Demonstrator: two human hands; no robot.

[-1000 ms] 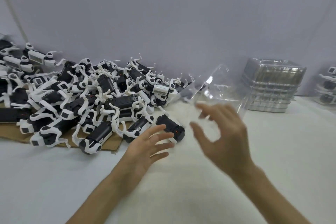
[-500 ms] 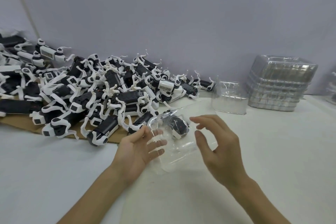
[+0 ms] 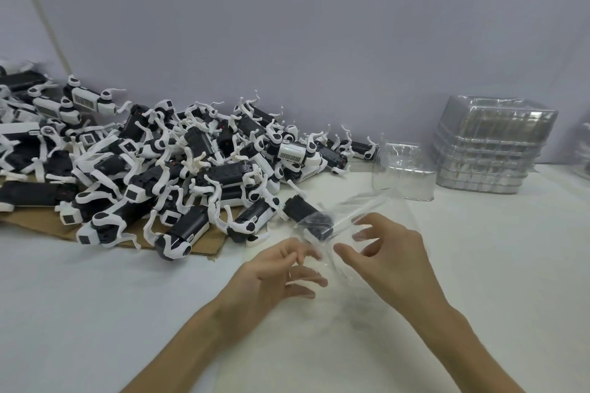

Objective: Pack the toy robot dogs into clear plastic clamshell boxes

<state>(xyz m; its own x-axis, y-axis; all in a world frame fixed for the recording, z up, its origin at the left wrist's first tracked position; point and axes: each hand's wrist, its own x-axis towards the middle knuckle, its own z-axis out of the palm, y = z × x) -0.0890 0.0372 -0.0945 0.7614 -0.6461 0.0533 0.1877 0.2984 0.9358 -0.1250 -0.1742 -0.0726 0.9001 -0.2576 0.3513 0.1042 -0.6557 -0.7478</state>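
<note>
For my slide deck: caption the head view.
Left hand and right hand hold a clear clamshell box beside a heap of toy robot dogs.

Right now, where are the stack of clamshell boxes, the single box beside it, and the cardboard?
stack of clamshell boxes [image 3: 488,153]: head view, its front side.
single clamshell box [image 3: 404,183]: head view, front wall.
cardboard [image 3: 35,223]: head view, bare near edge.
</note>
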